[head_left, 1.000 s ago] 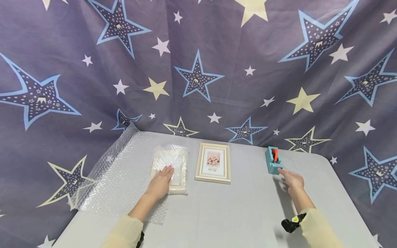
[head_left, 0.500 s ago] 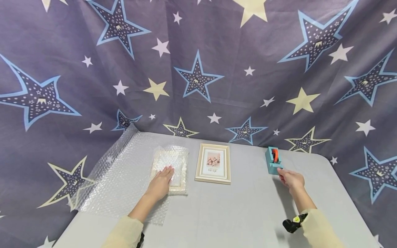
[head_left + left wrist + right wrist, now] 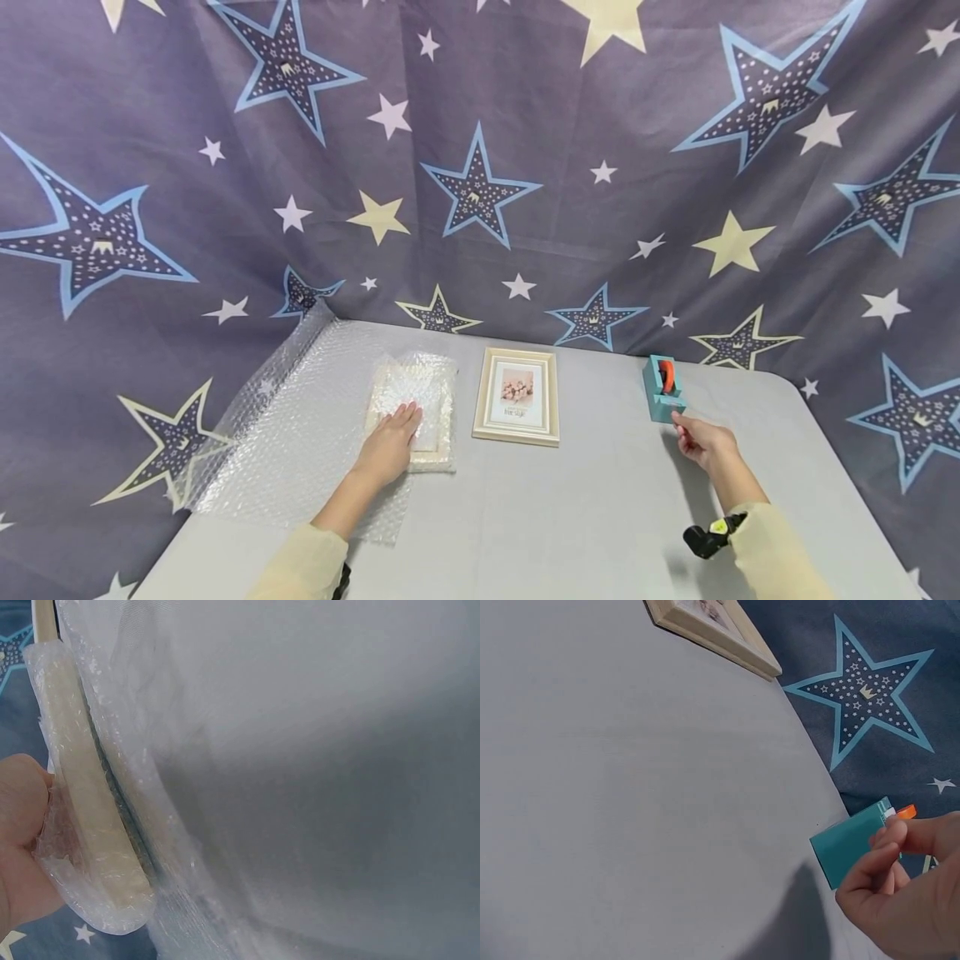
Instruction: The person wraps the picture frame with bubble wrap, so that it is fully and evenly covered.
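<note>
Head view: left hand (image 3: 390,446) flat on the bubble-wrapped frame (image 3: 412,383) on the counter (image 3: 585,500), presumably holding the wrap (image 3: 300,433) closed; well apart, the right hand (image 3: 707,443) pinches at the tape dispenser (image 3: 664,408), apparently on tape too clear to see.

the left hand (image 3: 388,447) hides part of the wrapped frame (image 3: 434,410) beneath it.

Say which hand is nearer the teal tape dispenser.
Right. The right hand is at the near end of the teal tape dispenser; the left hand lies well left of it, on the bubble-wrapped picture frame.
</note>
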Motion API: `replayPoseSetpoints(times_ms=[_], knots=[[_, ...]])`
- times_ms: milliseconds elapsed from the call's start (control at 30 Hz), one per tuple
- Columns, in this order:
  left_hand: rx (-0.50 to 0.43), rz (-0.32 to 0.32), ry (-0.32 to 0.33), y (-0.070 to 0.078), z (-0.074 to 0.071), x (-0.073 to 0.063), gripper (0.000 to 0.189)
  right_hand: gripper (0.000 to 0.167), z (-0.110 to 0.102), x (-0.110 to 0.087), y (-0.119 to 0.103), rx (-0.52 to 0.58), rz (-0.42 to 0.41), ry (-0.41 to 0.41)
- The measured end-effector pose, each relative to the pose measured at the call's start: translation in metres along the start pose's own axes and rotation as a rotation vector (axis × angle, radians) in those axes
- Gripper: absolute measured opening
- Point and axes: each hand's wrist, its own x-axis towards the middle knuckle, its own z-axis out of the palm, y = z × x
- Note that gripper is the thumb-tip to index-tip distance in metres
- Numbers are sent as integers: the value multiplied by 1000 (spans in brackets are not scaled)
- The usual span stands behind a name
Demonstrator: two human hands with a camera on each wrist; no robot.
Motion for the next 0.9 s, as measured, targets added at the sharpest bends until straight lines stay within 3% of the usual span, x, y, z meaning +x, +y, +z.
replayPoseSetpoints(times_ms=[233, 333, 533, 667, 800, 900], knots=[[-2, -5, -13, 1, 0, 0, 45, 36, -4, -4, -2, 14, 19, -175], [-7, -8, -12, 1, -1, -1, 45, 40, -5, -4, 0, 30, 10, -198], [-15, -12, -11, 3, -1, -1, 45, 41, -5, 2, 4, -104, -46, -128], [-4, -12, -17, 2, 0, -2, 45, 40, -3, 3, 7, -76, -59, -77], [4, -16, -15, 2, 1, -2, 45, 36, 1, 3, 8, -35, -67, 44], [3, -19, -15, 3, -1, -1, 45, 26, 3, 3, 7, -96, -88, 149]])
